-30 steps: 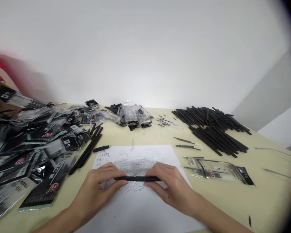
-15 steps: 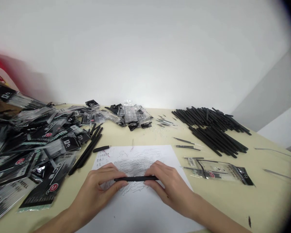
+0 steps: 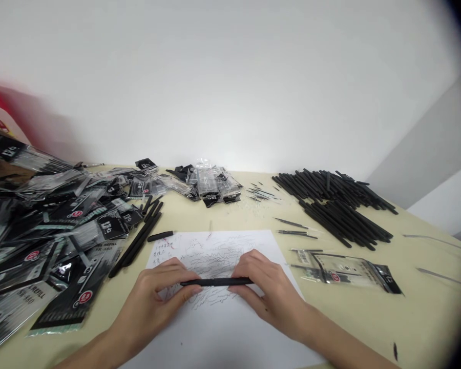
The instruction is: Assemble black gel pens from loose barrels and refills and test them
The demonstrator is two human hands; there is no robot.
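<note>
A slim black pen (image 3: pixel 215 282) lies level between both hands, just above a white sheet of paper (image 3: pixel 223 328) covered in scribbles. My left hand (image 3: pixel 153 297) pinches the pen's left end with thumb and fingers. My right hand (image 3: pixel 269 289) grips the right end the same way. Both hands rest over the sheet near the front of the pale yellow table (image 3: pixel 418 307).
A heap of black refill packets (image 3: pixel 49 241) fills the left side. Loose black pens (image 3: pixel 138 238) lie beside the sheet. More packets (image 3: pixel 211 187) sit at the back, a large pile of black pen barrels (image 3: pixel 338 202) at the right, one packet (image 3: pixel 346 269) nearer.
My right hand has slid slightly left along the pen, so the pen looks a little shorter between the hands. The left hand has stayed put.
</note>
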